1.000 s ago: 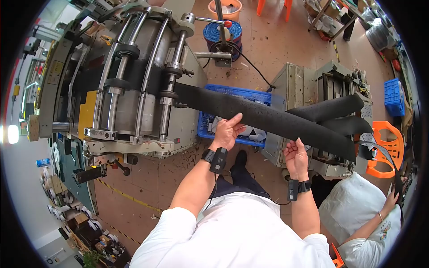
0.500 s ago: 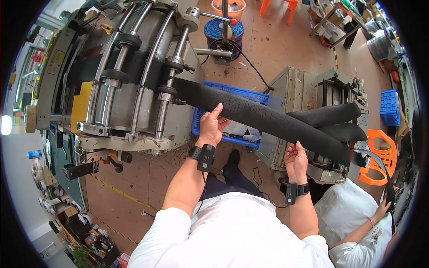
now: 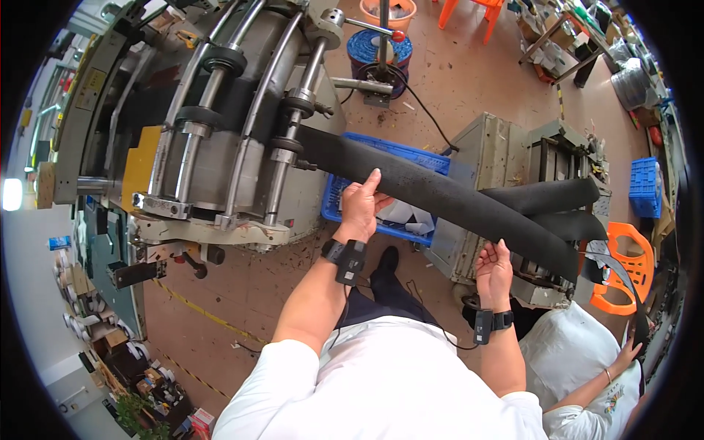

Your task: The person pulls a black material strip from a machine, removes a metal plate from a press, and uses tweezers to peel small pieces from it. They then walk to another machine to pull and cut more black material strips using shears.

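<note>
Left hand (image 3: 359, 209) leftward (strip (image 3: 440, 192) diagonally down-right)

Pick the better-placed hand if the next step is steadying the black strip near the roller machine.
Left, I'd judge: the left hand overlaps the black strip, nearer the roller machine; the right hand is farther along, by the strip's lower edge.

Black strip (image 3: 440, 194) partly hidden by rollers (image 3: 282, 152), blue crate (image 3: 403, 153) partly covered, orange stool (image 3: 490, 29) cropped at top
</note>
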